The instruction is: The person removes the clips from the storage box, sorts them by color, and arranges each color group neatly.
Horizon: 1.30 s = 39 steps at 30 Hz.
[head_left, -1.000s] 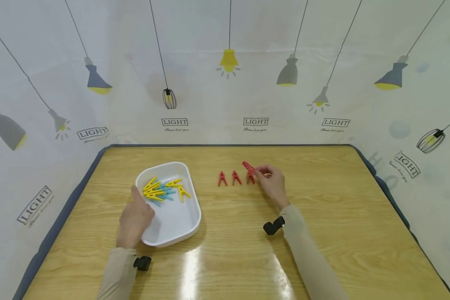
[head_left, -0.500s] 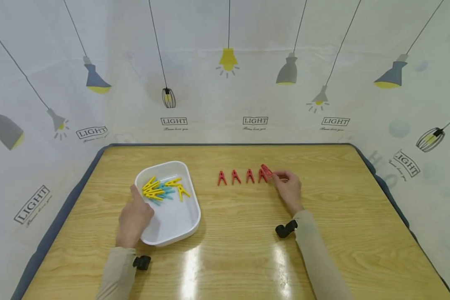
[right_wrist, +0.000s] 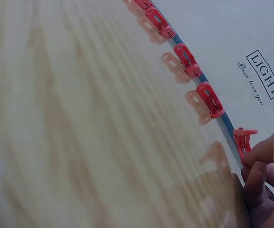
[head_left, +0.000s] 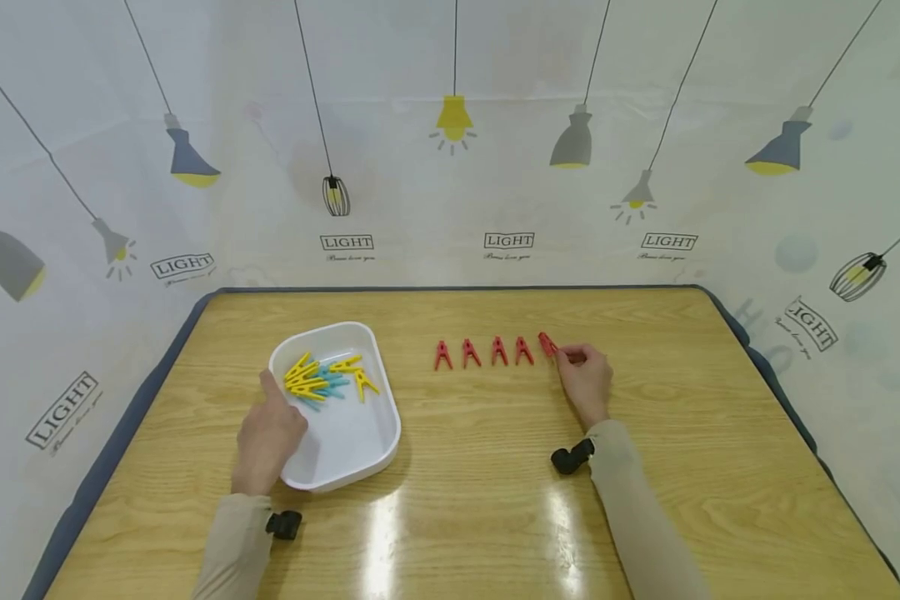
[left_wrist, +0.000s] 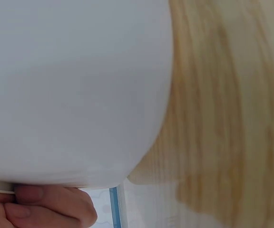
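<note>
My right hand [head_left: 587,382] pinches a red clothespin [head_left: 547,343] between thumb and fingertips, at the right end of a row of red clothespins [head_left: 498,352] on the table. In the right wrist view the pinched clothespin [right_wrist: 243,144] is tilted, close over the wood. At the left, my left hand [head_left: 270,433] grips the near left rim of a white tray [head_left: 352,450]. Its curled fingers [left_wrist: 56,204] show under the tray's edge in the left wrist view. Inside the tray lie yellow clothespins [head_left: 365,384] and light blue clothespins [head_left: 333,382], heaped toward the far left.
The wooden table [head_left: 465,467] has a dark blue edge [head_left: 450,289] along its back and sides. Behind it hangs a pale wall covering [head_left: 390,150] printed with lamps. A small black camera [head_left: 572,457] is strapped to each wrist.
My right hand has moved rightward along the row. One red clothespin now stands let go as the row's last, and the hand holds another to the right of it. The left hand stays put.
</note>
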### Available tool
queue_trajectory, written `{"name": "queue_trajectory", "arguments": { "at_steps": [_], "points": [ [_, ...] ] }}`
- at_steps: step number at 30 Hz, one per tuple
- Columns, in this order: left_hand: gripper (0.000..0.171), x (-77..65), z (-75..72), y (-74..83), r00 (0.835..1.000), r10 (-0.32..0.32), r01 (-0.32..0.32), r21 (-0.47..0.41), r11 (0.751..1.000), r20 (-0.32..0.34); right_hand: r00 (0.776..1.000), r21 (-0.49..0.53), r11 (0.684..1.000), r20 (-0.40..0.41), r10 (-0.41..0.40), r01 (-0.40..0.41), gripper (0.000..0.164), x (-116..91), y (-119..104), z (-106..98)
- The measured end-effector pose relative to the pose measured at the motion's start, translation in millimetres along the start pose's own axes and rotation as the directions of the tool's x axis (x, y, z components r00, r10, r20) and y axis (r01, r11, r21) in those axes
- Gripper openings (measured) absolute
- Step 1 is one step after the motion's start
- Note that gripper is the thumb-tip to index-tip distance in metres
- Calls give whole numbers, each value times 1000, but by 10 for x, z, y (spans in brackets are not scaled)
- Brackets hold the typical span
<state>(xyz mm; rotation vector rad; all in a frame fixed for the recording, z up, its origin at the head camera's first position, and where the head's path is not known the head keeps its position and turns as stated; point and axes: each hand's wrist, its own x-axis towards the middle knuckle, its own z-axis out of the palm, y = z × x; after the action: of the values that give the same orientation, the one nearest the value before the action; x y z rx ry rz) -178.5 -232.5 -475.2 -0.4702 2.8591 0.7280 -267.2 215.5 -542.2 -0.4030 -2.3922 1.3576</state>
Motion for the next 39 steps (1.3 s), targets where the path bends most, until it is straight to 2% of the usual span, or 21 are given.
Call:
{"name": "queue_trajectory", "arguments": {
  "at_steps": [6,14,20,25,32,39],
  "points": [
    [77,18,-8,-16,1000,11,-11,2,1000,-4,999,-30,999,-24,30,-30,15,-33,-53,37],
    [78,25,-30,-22,1000,26,-26,-7,1000,-5,1000,-38,999,-29,-6,5,15,-92,-75,61],
    [76,18,-37,-30,1000,17,-17,-3,1000,-5,1000,-28,1000,-9,8,-8,20,-93,-88,71],
    [76,12,-40,-36,1000,11,-11,-10,1000,-1,998,9,998,8,54,-54,23,-50,-113,41],
    [76,26,-22,-42,1000,15,-15,-10,1000,8,995,34,996,58,82,-84,26,29,-266,-14],
    [78,30,-1,-32,1000,4,-3,-13,1000,25,996,14,999,77,-43,42,19,62,-443,11]
  ]
}}
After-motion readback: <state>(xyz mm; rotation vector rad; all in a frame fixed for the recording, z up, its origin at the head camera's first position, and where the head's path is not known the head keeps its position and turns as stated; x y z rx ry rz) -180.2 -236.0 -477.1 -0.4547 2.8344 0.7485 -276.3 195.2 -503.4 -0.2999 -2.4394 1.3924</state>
